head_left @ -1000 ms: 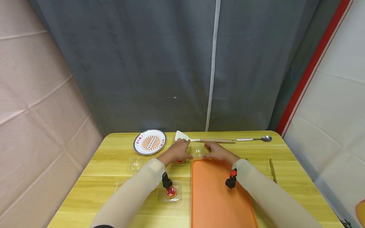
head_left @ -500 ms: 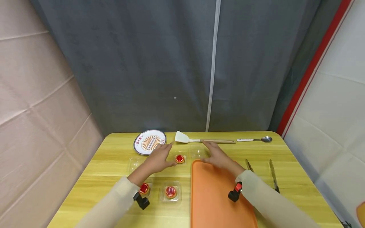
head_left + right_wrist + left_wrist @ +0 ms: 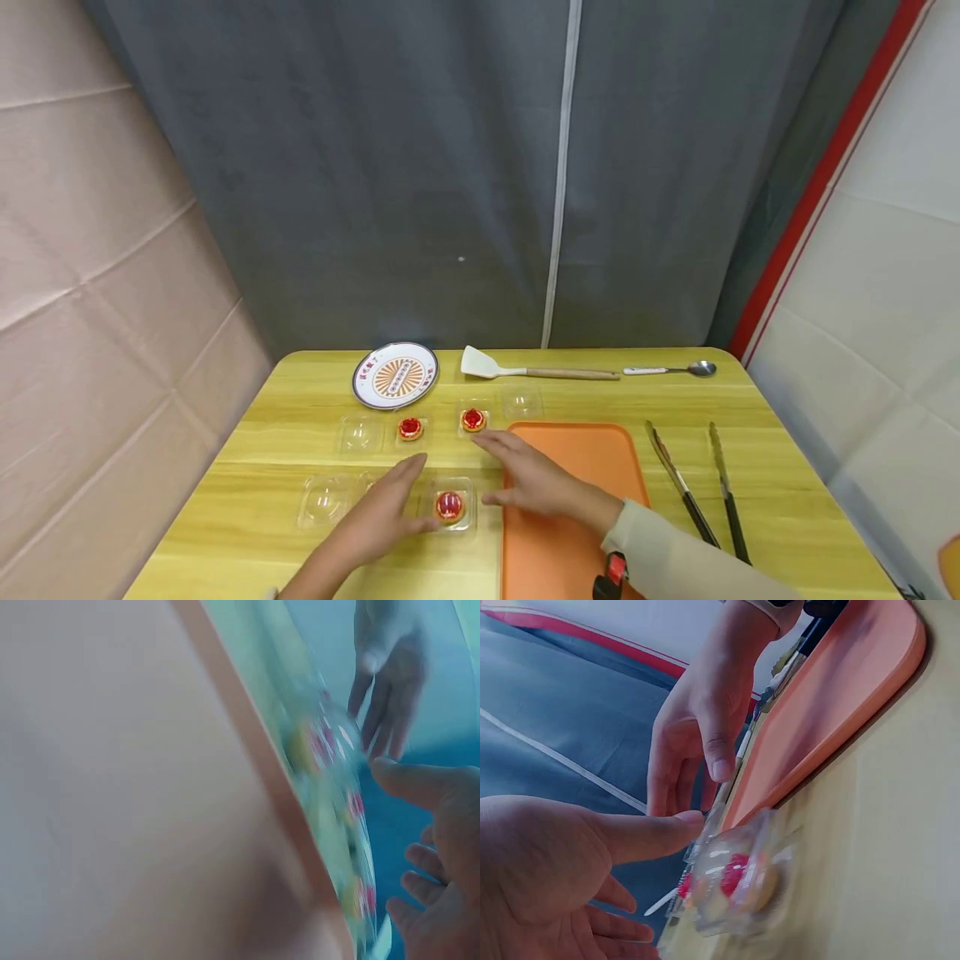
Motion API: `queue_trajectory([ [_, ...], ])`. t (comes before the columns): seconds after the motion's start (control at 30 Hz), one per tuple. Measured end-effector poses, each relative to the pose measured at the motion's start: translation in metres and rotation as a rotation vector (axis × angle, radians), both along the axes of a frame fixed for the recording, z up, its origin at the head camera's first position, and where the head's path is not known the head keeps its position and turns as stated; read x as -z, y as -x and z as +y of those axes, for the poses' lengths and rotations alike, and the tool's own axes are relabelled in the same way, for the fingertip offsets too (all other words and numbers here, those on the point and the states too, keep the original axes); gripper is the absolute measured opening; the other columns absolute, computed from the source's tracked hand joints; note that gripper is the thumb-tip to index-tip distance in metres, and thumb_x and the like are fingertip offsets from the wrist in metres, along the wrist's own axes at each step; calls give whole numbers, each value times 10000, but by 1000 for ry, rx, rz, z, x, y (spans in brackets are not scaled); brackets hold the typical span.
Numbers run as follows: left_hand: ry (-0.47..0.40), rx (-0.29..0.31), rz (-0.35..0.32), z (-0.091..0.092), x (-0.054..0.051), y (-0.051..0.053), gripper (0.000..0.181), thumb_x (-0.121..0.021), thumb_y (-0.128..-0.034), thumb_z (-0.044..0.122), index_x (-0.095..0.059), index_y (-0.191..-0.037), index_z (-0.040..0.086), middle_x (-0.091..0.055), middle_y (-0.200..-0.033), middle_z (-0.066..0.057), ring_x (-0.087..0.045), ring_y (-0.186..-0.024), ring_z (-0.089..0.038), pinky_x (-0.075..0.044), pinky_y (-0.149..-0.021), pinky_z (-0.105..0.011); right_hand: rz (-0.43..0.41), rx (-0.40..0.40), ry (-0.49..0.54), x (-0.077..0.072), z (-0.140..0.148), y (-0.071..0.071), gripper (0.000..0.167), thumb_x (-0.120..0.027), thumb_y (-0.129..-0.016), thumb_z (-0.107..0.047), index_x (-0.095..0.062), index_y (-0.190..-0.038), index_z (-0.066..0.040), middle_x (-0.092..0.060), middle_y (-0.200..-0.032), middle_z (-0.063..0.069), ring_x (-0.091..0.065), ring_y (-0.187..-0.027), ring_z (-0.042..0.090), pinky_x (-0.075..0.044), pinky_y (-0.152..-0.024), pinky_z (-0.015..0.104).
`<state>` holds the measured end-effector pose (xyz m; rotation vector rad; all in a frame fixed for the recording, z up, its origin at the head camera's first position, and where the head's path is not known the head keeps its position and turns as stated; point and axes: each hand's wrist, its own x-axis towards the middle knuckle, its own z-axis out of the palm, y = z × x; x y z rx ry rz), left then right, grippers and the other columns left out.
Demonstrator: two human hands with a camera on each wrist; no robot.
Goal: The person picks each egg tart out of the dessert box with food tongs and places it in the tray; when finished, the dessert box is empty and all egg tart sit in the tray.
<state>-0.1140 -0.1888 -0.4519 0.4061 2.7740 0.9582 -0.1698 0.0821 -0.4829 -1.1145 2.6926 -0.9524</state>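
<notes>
A red-topped tart in a clear plastic box (image 3: 450, 507) stands on the table left of the orange tray. Its clear dome (image 3: 724, 859) covers the tart in the left wrist view. My left hand (image 3: 382, 512) is at the box's left side, thumb close to it; I cannot tell whether they touch. Over the tray's left edge, my right hand (image 3: 536, 479) reaches toward the box with fingers extended and nothing held. Farther back sit two more tarts, one at the left (image 3: 410, 429) and one at the right (image 3: 473, 419), in clear boxes. My left hand partly hides another box.
Clear lids lie opened beside the other boxes, such as the left lid (image 3: 325, 500) and back lid (image 3: 522, 404). The orange tray (image 3: 592, 450) lies right of centre, with black-handled tongs (image 3: 693, 500) beyond it. A plate (image 3: 396, 375), spatula (image 3: 573, 373) and spoon (image 3: 667, 368) line the back.
Both hands have drawn back from the far tart toward the front of the table. The left swung out to the left, and both now flank the near covered box.
</notes>
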Motion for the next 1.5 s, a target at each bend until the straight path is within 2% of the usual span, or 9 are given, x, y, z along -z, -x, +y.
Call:
queue_trajectory([
  [0.13, -63, -31, -26, 1, 14, -17, 1030, -903, -781, 313, -345, -1571, -41, -295, -1625, -297, -348, -1437, -545, -340, -1115, -719, 75, -119, -55, 2, -15, -17, 805, -799, -912, -354, -408, -1583, -146, -414, -1608, 42, -451, -1443, 246, -456, -1145, 437],
  [0.3, -115, -63, -31, 2, 33, -26, 1087, -919, -744, 276, -308, -1590, -27, -265, -1637, -298, -322, -1435, -574, -325, -1101, -746, 193, -215, -106, 10, -29, -26, 755, -805, -905, -355, -461, -1553, -177, -430, -1600, 16, -446, -1447, 200, -490, -1108, 382],
  [0.43, -132, -68, -13, 4, 50, -29, 1089, -917, -731, 213, -296, -1592, -32, -288, -1617, -313, -332, -1422, -584, -348, -1098, -727, 254, -219, -149, 15, -36, -30, 749, -829, -882, -326, -484, -1538, -218, -440, -1592, 3, -447, -1442, 187, -508, -1082, 361],
  [0.6, -94, -77, 105, 7, 65, -28, 987, -897, -748, 144, -364, -1554, -59, -389, -1557, -293, -424, -1381, -540, -408, -1090, -669, 286, -184, -181, 15, -40, -32, 709, -830, -878, -227, -514, -1513, -249, -469, -1564, -16, -475, -1414, 167, -538, -1036, 334],
  [0.8, -71, -121, 194, 13, 72, -28, 842, -861, -810, 135, -442, -1515, -57, -487, -1495, -215, -497, -1354, -438, -442, -1097, -594, 375, -167, -196, 16, -42, -33, 660, -806, -875, -143, -555, -1473, -267, -533, -1499, -29, -520, -1364, 147, -569, -970, 291],
  [0.93, -77, -163, 227, 16, 77, -27, 807, -863, -805, 140, -485, -1499, -28, -537, -1450, -164, -535, -1324, -381, -463, -1092, -565, 390, -165, -192, 17, -42, -33, 645, -819, -878, -171, -566, -1463, -272, -548, -1480, -37, -529, -1353, 141, -575, -953, 284],
  [1.03, -81, -183, 254, 18, 80, -26, 794, -869, -792, 134, -508, -1484, -14, -568, -1416, -136, -560, -1296, -351, -474, -1086, -552, 389, -169, -188, 19, -41, -33, 639, -825, -883, -211, -565, -1464, -268, -550, -1479, -34, -529, -1354, 143, -561, -987, 297],
  [1.2, -64, -179, 307, 19, 82, -27, 778, -874, -781, 119, -520, -1460, -21, -605, -1352, -112, -591, -1243, -326, -496, -1063, -541, 386, -179, -172, 21, -40, -33, 640, -822, -892, -252, -556, -1475, -245, -544, -1490, -27, -524, -1363, 149, -516, -1067, 318],
  [1.5, -44, -162, 387, 20, 83, -29, 774, -887, -762, 94, -530, -1439, -17, -623, -1295, -99, -612, -1181, -301, -527, -1022, -524, 336, -207, -98, 17, -37, -32, 618, -809, -906, -239, -567, -1473, -195, -548, -1485, -10, -541, -1349, 160, -491, -1099, 327],
])
